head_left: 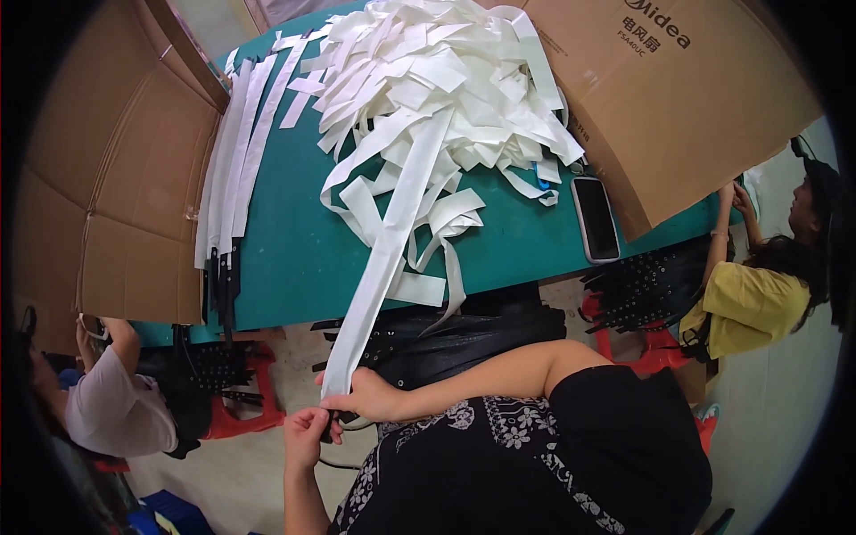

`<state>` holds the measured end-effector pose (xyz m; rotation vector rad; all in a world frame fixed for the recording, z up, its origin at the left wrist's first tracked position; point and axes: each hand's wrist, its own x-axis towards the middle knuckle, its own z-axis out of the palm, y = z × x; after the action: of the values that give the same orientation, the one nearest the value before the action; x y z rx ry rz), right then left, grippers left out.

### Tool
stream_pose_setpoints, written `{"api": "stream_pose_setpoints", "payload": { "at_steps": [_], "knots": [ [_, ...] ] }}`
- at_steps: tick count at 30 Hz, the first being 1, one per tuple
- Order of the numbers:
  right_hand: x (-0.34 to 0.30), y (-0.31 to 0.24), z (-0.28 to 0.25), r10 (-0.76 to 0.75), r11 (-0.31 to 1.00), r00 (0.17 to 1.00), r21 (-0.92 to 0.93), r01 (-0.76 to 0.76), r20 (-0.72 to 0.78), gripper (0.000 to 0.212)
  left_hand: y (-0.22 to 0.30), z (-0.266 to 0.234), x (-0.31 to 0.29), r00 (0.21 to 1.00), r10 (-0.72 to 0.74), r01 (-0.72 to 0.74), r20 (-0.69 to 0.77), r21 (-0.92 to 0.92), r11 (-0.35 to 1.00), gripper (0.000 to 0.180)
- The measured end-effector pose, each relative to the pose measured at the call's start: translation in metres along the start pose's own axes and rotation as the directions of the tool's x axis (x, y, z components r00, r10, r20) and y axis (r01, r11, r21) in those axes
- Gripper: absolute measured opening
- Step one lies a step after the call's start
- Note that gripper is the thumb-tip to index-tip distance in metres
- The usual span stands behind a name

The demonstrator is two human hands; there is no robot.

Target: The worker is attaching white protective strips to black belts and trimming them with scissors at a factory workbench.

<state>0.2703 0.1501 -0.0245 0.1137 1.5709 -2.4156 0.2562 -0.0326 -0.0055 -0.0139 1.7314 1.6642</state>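
Observation:
A long white strip (385, 259), flat like a sleeve, runs from the pile down to my hands. My right hand (373, 397) is closed on its lower end, thumb on top. Just below, my left hand (308, 433) pinches a dark piece that looks like the end of a black strap; my fingers hide most of it. The heap of white strips (428, 76) lies tangled on the green table (285, 241). Below the table edge, black straps with metal eyelets (446, 343) lie beside my right forearm.
Several white-sleeved straps with black ends (254, 134) lie at the left, next to a cardboard panel (143, 178). Another cardboard panel (678, 116) stands at the right. A phone (595, 218) lies near the table edge. Co-workers sit at left (120, 410) and right (753, 303).

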Motion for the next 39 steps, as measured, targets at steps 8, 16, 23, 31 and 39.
{"api": "stream_pose_setpoints", "payload": {
  "at_steps": [8, 16, 23, 31, 39],
  "knots": [
    [-0.015, 0.018, 0.022, 0.23, 0.971, 0.926, -0.008, -0.239, 0.3, 0.04, -0.048, -0.022, -0.02, 0.993, 0.093, -0.1, 0.069, 0.092, 0.991, 0.015],
    [-0.014, 0.045, 0.029, 0.086, 0.969, 0.974, -0.246, -0.032, 0.21, 0.043, -0.056, -0.001, -0.03, 0.994, 0.111, -0.103, 0.018, -0.251, 0.963, 0.036],
    [-0.012, 0.025, 0.024, 0.121, 0.991, 0.973, -0.082, -0.107, 0.195, 0.039, -0.045, 0.002, -0.028, 0.989, 0.134, -0.136, -0.056, -0.033, 0.99, 0.035],
    [-0.016, 0.051, 0.03, 0.257, 0.963, 0.903, -0.167, -0.21, 0.344, 0.033, -0.091, -0.031, -0.029, 0.994, 0.052, -0.049, -0.094, 0.031, 0.998, 0.012],
    [-0.003, 0.107, 0.03, 0.224, 0.948, 0.958, -0.267, -0.172, 0.18, 0.045, -0.102, -0.029, -0.047, 0.961, 0.045, -0.034, -0.273, 0.048, 0.998, 0.012]
  ]
}}
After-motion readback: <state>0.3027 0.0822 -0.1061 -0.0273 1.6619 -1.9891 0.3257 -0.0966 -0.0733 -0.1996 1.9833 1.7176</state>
